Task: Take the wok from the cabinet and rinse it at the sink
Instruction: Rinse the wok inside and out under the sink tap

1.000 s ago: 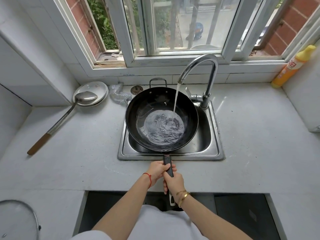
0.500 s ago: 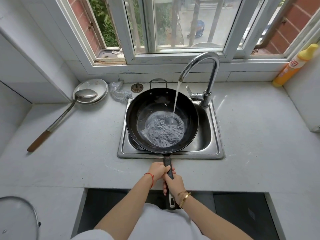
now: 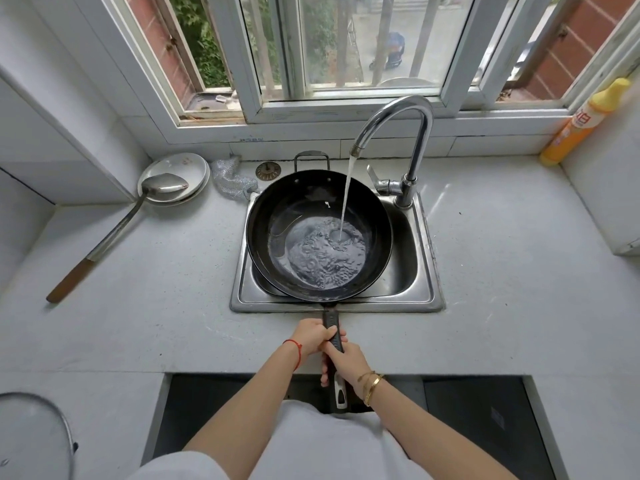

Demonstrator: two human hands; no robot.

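Both arms reach forward; left hand (image 3: 313, 336) and right hand (image 3: 346, 358) fingers curl round wok (image 3: 318, 233) handle

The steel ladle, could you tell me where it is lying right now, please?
In the head view, the steel ladle lies on the counter left of the sink, its bowl resting on the plates near the back wall.
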